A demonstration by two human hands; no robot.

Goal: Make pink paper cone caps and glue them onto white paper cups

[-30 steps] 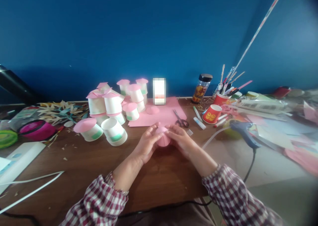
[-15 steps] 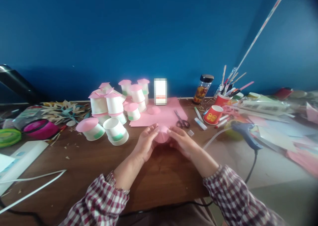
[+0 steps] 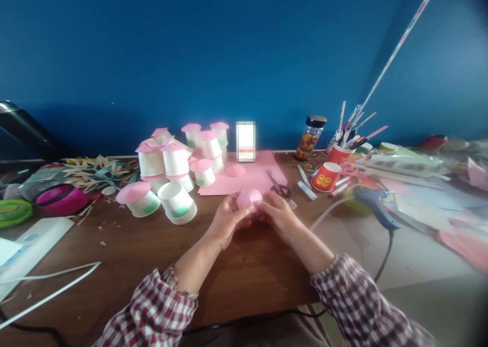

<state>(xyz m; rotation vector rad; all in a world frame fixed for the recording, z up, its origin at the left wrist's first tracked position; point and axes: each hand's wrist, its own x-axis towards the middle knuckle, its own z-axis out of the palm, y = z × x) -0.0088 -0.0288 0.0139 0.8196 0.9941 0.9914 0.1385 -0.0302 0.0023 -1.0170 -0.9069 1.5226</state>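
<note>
Between my two hands is a small pink paper cone (image 3: 249,198), raised over the brown desk. My left hand (image 3: 229,216) grips its left lower edge, thumb on top. My right hand (image 3: 275,212) pinches the near right edge, its thumb close to the left one. Fingers under the paper are partly hidden. Just beyond lies a pink paper sheet (image 3: 219,185) with a loose pink disc (image 3: 235,170) on it. Black-handled scissors (image 3: 280,188) rest on the sheet's right corner, near my right hand.
Several white cups with pink paper roofs (image 3: 175,159) stand at the left, beside an uncovered cup (image 3: 177,204). A red paper cup (image 3: 326,178), a glue stick (image 3: 307,190), a jar (image 3: 311,138) and a glue gun (image 3: 375,207) are at the right. A power strip (image 3: 38,245) lies left.
The pink cone has tilted and moved slightly away from me. Both thumbs have shifted from its upper sides to its near edge.
</note>
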